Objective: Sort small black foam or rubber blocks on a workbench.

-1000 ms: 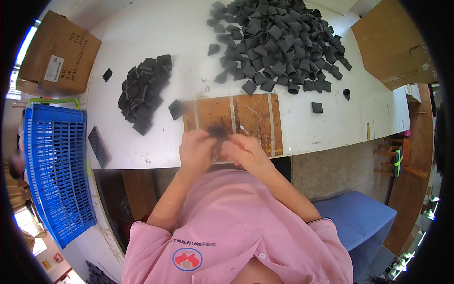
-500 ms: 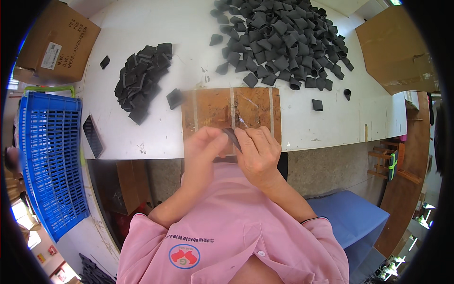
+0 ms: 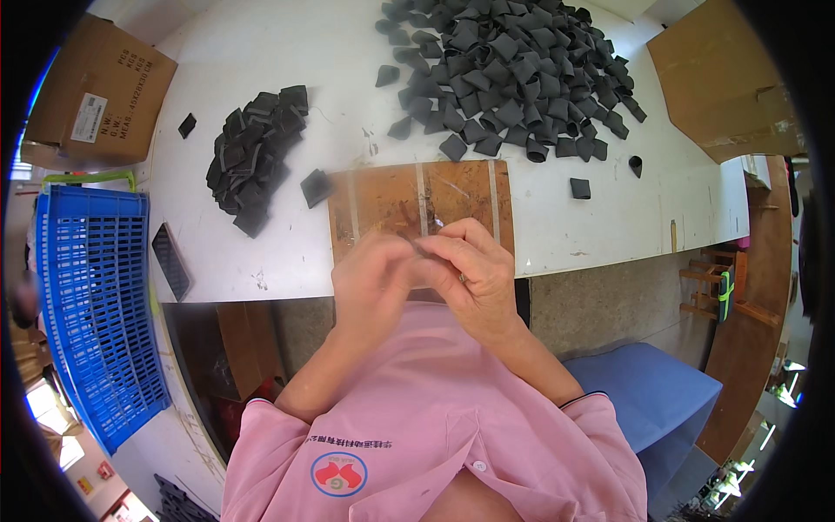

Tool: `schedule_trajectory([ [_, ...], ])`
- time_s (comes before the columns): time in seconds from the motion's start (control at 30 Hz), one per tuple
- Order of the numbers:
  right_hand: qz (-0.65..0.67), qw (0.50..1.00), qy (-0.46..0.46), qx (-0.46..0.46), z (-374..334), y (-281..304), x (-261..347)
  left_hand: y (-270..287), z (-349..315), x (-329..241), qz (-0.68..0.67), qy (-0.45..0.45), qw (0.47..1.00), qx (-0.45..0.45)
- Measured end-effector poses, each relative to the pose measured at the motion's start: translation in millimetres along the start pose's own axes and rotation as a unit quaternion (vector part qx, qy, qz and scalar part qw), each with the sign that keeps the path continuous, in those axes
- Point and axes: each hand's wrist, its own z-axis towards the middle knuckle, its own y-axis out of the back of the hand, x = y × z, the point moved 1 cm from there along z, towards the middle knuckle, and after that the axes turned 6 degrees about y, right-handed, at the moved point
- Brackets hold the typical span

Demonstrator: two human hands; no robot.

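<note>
My left hand (image 3: pixel 372 274) and my right hand (image 3: pixel 477 271) meet over the near edge of a brown board (image 3: pixel 383 196). Both have their fingers closed in a pinch on a small dark grey piece (image 3: pixel 420 250), which looks like a fabric loop; the fingers hide most of it. The left hand is slightly blurred. Beyond the board's far left corner lies a single dark grey piece (image 3: pixel 316 188). A neat heap of flattened dark pieces (image 3: pixel 252 157) sits farther left, and a large loose pile of tube-like ones (image 3: pixel 513 78) covers the table's far side.
Cardboard boxes stand at the far left (image 3: pixel 104 96) and far right (image 3: pixel 722 78) of the white table (image 3: pixel 600 230). A dark phone-like slab (image 3: pixel 170 261) lies near its left edge, beside a blue crate (image 3: pixel 96 304). A blue covered block (image 3: pixel 644 391) is at my right.
My hands have drawn closer together, and the dark piece between them is now mostly covered by fingers. My right hand's fingers have bent more. The view has shifted slightly.
</note>
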Motion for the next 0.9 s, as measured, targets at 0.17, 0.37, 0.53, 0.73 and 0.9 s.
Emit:
schedule_trajectory([
  [0.17,-0.127,0.986,0.106,-0.02,8.4,-7.2,0.3,-13.5,-3.6,10.0,0.072,-0.1,0.989,-0.087],
  [0.37,-0.282,0.951,0.104,-0.076,7.1,-24.4,-8.1,-14.7,2.5,2.3,-0.238,0.246,0.928,-0.148],
  [0.53,0.085,0.983,-0.147,-0.062,8.8,-11.9,-11.7,0.2,9.9,-5.9,-0.6,0.298,0.742,0.023],
  [0.73,0.571,0.725,-0.38,-0.061,5.3,-18.9,-1.6,-3.8,-5.1,-1.8,-0.018,0.072,0.99,-0.123],
  [0.9,0.54,0.776,-0.325,0.031,15.7,-9.4,5.9,0.2,0.3,-11.6,-0.041,0.051,0.985,-0.158],
])
